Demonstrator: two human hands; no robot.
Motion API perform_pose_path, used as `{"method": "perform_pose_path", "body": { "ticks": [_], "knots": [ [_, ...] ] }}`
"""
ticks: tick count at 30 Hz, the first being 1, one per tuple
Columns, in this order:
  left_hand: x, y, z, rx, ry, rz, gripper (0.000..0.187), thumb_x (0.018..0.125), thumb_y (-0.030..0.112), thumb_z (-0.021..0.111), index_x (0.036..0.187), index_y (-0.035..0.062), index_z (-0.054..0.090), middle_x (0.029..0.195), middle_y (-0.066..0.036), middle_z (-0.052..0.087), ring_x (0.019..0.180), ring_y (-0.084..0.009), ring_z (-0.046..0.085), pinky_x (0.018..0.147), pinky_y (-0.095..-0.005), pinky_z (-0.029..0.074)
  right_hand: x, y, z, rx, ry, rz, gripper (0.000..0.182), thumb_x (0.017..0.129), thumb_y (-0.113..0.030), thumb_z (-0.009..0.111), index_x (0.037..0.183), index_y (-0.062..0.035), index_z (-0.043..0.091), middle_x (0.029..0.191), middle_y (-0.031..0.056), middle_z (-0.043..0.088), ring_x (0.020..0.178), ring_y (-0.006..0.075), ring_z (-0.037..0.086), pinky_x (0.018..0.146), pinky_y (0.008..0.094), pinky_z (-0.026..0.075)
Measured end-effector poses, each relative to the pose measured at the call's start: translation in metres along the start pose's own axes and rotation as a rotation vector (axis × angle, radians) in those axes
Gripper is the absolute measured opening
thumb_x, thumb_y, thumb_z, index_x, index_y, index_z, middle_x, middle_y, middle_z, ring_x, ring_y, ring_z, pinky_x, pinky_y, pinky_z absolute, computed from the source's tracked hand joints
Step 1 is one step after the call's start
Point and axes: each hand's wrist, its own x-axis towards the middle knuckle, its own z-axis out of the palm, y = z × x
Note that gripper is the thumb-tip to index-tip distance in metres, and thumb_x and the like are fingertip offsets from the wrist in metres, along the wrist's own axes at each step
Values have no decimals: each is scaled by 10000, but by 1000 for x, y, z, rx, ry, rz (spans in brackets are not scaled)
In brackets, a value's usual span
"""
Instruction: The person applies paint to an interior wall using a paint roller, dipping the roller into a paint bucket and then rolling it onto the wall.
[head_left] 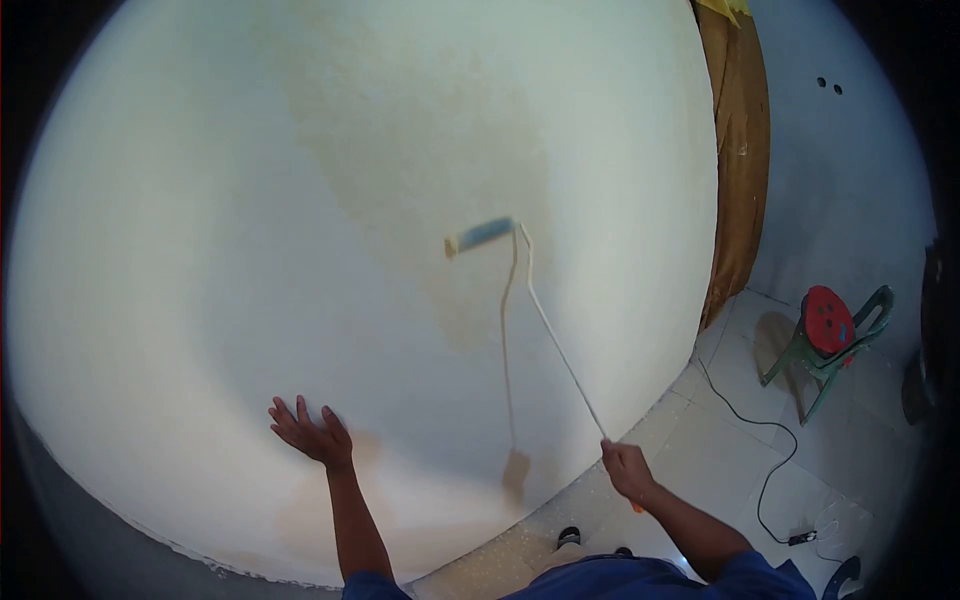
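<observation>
My right hand is closed around the handle of a long paint roller, and an orange end of the grip pokes out below the fist. The thin metal rod slants up and left to the blue roller sleeve, which lies over a beige, unevenly coated patch of the pale wall. Lower on the left, my left hand has its fingers spread, right at the wall surface, with nothing in it. The roller and both arms cast shadows on the wall.
Brown paper covers a strip along the wall's right edge. On the tiled floor at right stands a green chair with a red round thing on it. A black cable runs over the floor to a plug connector.
</observation>
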Motion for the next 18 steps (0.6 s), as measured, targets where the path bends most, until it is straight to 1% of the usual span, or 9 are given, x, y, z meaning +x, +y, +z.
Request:
{"method": "perform_pose_path", "body": {
  "ticks": [6, 10, 11, 13, 14, 15, 16, 17, 18],
  "knots": [
    [2, 2, 0, -5, 0, -2, 410, 900, 215, 484, 1273, 52, 435, 1435, -198, 308, 1349, -378, 248, 1076, -556, 140, 75, -101, -34, 15, -17, -79, 641, 964, -480, 339, 616, 50, 433, 509, 118, 399, 532, 158, 360, 534, 369, 383],
    [3, 3, -1, -3, 1, -3, 412, 889, 207, 496, 1271, 63, 445, 1436, -191, 312, 1351, -366, 254, 1079, -552, 135, 91, -155, -63, 113, -78, 97, 655, 956, -502, 348, 618, 50, 447, 516, 123, 412, 512, 190, 373, 541, 380, 400],
    [4, 3, -1, -7, 1, 0, 412, 889, 207, 496, 1271, 63, 445, 1436, -191, 312, 1351, -366, 254, 1079, -552, 135, 90, -146, -61, 116, -73, 98, 655, 956, -502, 348, 618, 50, 447, 516, 123, 412, 512, 190, 373, 541, 380, 400],
    [4, 2, 0, -5, 4, -3, 406, 901, 221, 487, 1274, 63, 446, 1445, -180, 301, 1355, -366, 244, 1080, -552, 128, 87, -111, -52, -2, 1, -54, 657, 954, -503, 354, 622, 55, 454, 521, 147, 430, 515, 211, 392, 559, 386, 411],
    [3, 3, 0, -17, 8, 1, 406, 901, 221, 487, 1274, 63, 446, 1445, -180, 301, 1355, -366, 244, 1080, -552, 128, 78, -94, -46, -4, -16, -3, 657, 953, -498, 359, 632, 64, 474, 531, 169, 454, 531, 203, 394, 570, 387, 413],
    [2, 3, -1, 2, -7, -19, 413, 910, 231, 479, 1284, 59, 440, 1451, -177, 290, 1359, -367, 232, 1081, -554, 122, 63, -83, -43, -70, -40, 93, 653, 955, -489, 355, 671, 72, 528, 580, 218, 524, 535, 266, 477, 591, 406, 429],
    [2, 6, 0, 16, -22, -35, 420, 918, 240, 472, 1293, 55, 434, 1458, -175, 280, 1362, -368, 220, 1081, -556, 116, 48, -62, -38, -180, -29, 47, 638, 957, -473, 351, 705, 70, 571, 654, 266, 569, 603, 375, 560, 632, 435, 448],
    [-2, 11, -1, 8, -51, -80, 457, 931, 260, 462, 1332, 49, 402, 1470, -174, 253, 1370, -374, 188, 1083, -560, 101, 31, -49, -35, -193, -69, 108, 624, 958, -461, 345, 718, 59, 595, 707, 287, 580, 709, 442, 582, 678, 463, 458],
    [-4, 20, -5, 10, -92, -115, 494, 934, 278, 460, 1361, 48, 369, 1477, -188, 226, 1376, -377, 163, 1085, -562, 92, 14, -34, -35, -229, -96, 120, 612, 957, -456, 344, 725, 49, 601, 700, 277, 583, 719, 446, 584, 694, 473, 457]
  ]
}}
